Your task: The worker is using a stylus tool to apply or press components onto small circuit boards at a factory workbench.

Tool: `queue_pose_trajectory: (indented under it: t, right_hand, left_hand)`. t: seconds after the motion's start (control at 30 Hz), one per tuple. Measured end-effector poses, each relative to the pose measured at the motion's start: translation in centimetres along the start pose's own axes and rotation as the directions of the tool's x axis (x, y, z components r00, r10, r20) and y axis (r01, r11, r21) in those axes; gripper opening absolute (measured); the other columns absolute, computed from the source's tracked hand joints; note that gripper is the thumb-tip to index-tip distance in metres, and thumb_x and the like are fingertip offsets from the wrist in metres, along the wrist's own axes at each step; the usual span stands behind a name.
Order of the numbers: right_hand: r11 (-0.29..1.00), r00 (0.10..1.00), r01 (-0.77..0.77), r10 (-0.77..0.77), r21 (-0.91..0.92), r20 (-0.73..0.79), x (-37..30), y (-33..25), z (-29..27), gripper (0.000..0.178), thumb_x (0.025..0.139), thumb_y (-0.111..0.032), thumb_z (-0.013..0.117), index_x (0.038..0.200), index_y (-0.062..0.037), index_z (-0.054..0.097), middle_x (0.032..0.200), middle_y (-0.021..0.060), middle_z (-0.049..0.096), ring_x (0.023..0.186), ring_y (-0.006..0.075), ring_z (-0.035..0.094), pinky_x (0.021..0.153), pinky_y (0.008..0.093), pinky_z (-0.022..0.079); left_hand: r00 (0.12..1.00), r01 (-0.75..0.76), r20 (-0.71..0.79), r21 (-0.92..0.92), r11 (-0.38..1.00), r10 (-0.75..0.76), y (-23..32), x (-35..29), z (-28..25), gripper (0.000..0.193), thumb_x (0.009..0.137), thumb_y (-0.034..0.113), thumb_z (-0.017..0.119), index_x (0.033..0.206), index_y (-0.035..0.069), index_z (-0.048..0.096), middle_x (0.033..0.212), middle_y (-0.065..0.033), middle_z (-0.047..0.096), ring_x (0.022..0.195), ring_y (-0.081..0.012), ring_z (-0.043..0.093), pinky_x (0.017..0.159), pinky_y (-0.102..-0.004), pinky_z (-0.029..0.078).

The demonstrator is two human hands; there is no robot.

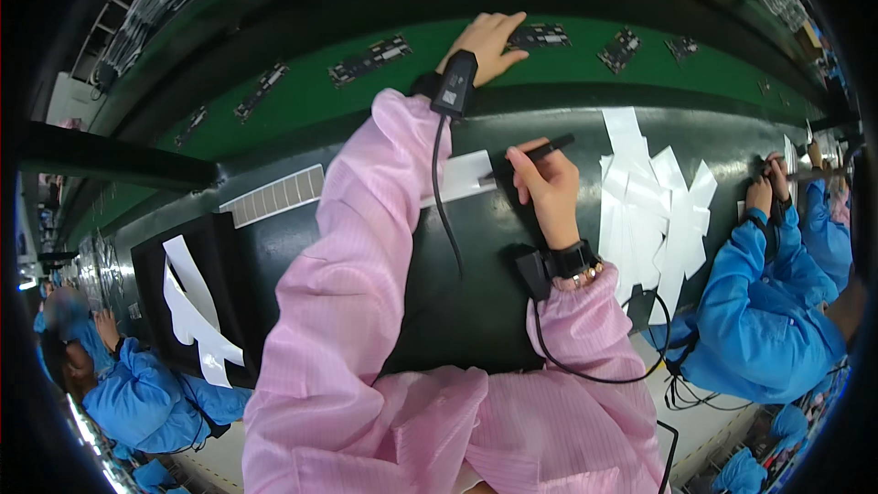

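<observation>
My left hand [485,42] stretches across to the green conveyor belt [315,91], its fingers apart. Its thumb and forefinger are at the left end of a dark circuit board [547,35] lying there; firm contact cannot be made out. Closer in, my right hand [549,185] is closed round a black pen-shaped tool [552,146]. The tool slants down to the left, its tip at the right end of a white label strip [469,174] on the dark bench. My left sleeve hides part of that strip.
More circuit boards [370,59] lie spaced along the belt. A strip with tan label segments [274,197] is at left, near a black tray [151,256] holding curled white strips [194,306]. White strips [640,210] pile up on the right. Blue-clothed co-workers [768,311] sit either side.
</observation>
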State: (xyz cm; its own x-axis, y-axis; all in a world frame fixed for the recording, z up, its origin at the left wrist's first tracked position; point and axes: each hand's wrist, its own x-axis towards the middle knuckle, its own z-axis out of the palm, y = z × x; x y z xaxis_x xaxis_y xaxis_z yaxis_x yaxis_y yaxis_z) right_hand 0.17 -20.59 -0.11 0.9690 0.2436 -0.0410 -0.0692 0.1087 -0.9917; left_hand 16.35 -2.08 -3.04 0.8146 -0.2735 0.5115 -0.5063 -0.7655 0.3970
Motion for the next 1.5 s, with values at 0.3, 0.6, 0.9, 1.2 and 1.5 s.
queue_pose_trajectory:
  t: [0.3, 0.6, 0.9, 1.2, 1.5]
  right_hand:
    - [0.996, 0.997, 0.071, -0.072, 0.059, 0.01, 0.1, 0.1, -0.6, 0.012, 0.087, -0.013, 0.069, 0.09, -0.002, 0.066, 0.063, -0.0013, 0.056, 0.047, 0.0027, 0.045, 0.043, 0.0185, 0.031]
    - [0.989, 0.981, 0.146, -0.144, 0.002, -0.13, -2.5, -0.5, -1.5, 0.014, 0.088, -0.015, 0.068, 0.091, -0.0008, 0.065, 0.065, 0.0005, 0.057, 0.047, 0.0036, 0.045, 0.043, 0.0181, 0.032]
    - [0.992, 0.989, 0.117, -0.112, 0.039, -0.1, -2.5, 0.1, -1.5, 0.018, 0.088, -0.019, 0.069, 0.087, -0.001, 0.064, 0.063, 0.0007, 0.056, 0.046, 0.0037, 0.045, 0.042, 0.0183, 0.032]
    - [0.989, 0.979, 0.143, -0.145, -0.019, -0.146, -1.6, 0.2, -1.3, 0.021, 0.088, -0.021, 0.069, 0.087, -0.0005, 0.064, 0.063, 0.0005, 0.056, 0.045, 0.0037, 0.045, 0.041, 0.019, 0.031]
    - [0.971, 0.97, 0.213, -0.223, -0.112, -0.095, -1.8, 0.2, -0.8, 0.021, 0.088, -0.021, 0.068, 0.091, -0.0003, 0.066, 0.064, 0.0005, 0.057, 0.047, 0.0034, 0.046, 0.042, 0.0187, 0.033]
  left_hand:
    - [0.997, 0.063, 0.036, 0.035, 0.997, -0.064, 4.6, -4.9, -9.4, 0.061, 0.075, 0.016, 0.073, 0.128, 0.001, 0.047, 0.104, -0.0133, 0.059, 0.097, -0.0296, 0.055, 0.086, -0.0374, 0.046]
    - [0.984, 0.177, 0.058, -0.147, 0.973, -0.17, 11.6, -15.3, -9.0, 0.062, 0.075, 0.011, 0.073, 0.13, 0.002, 0.044, 0.108, -0.0126, 0.059, 0.104, -0.0293, 0.054, 0.091, -0.0374, 0.045]
    - [0.971, 0.235, -0.031, -0.059, 0.97, -0.237, 13.1, -15.2, -7.3, 0.055, 0.08, 0.016, 0.069, 0.128, 0.001, 0.046, 0.122, -0.0152, 0.056, 0.113, -0.033, 0.052, 0.095, -0.038, 0.044]
    - [0.965, 0.252, 0.014, 0.236, 0.938, -0.263, 18.1, -20.7, -7.8, 0.046, 0.087, 0.024, 0.062, 0.128, 0.006, 0.05, 0.141, -0.0089, 0.042, 0.131, -0.0316, 0.038, 0.108, -0.0488, 0.029]
    - [0.963, 0.21, 0.11, 0.267, 0.94, -0.246, 18.0, -21.2, -8.8, 0.046, 0.089, 0.027, 0.059, 0.13, 0.008, 0.049, 0.141, -0.0079, 0.042, 0.132, -0.0318, 0.036, 0.109, -0.0503, 0.029]
